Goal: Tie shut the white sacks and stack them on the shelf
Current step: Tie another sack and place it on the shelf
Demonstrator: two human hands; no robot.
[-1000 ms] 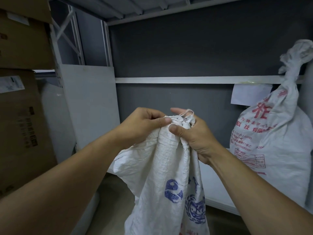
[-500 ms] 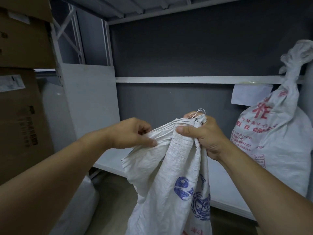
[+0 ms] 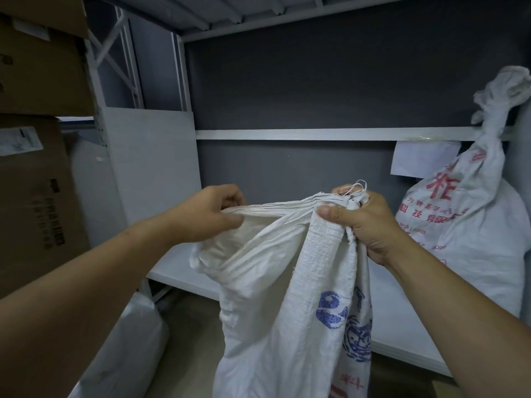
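A white woven sack with blue print (image 3: 290,305) hangs in front of me, its mouth stretched sideways between both hands. My right hand (image 3: 365,222) grips the bunched right end of the mouth, loose threads sticking out above the fist. My left hand (image 3: 207,216) pinches the folded left edge of the mouth, pulled out to the left. A second white sack with red print (image 3: 471,234) stands tied at the top on the white shelf board (image 3: 184,271) at the right.
Brown cardboard boxes (image 3: 31,179) are stacked at the left. A white panel (image 3: 152,165) leans at the shelf's left side, a paper note (image 3: 422,162) hangs from the rear rail, and a white bag (image 3: 126,346) lies on the floor below.
My left hand slid leftward along the sack's mouth, away from my right hand, stretching the edge out. My right hand kept its grip on the bunched end and drifted slightly right.
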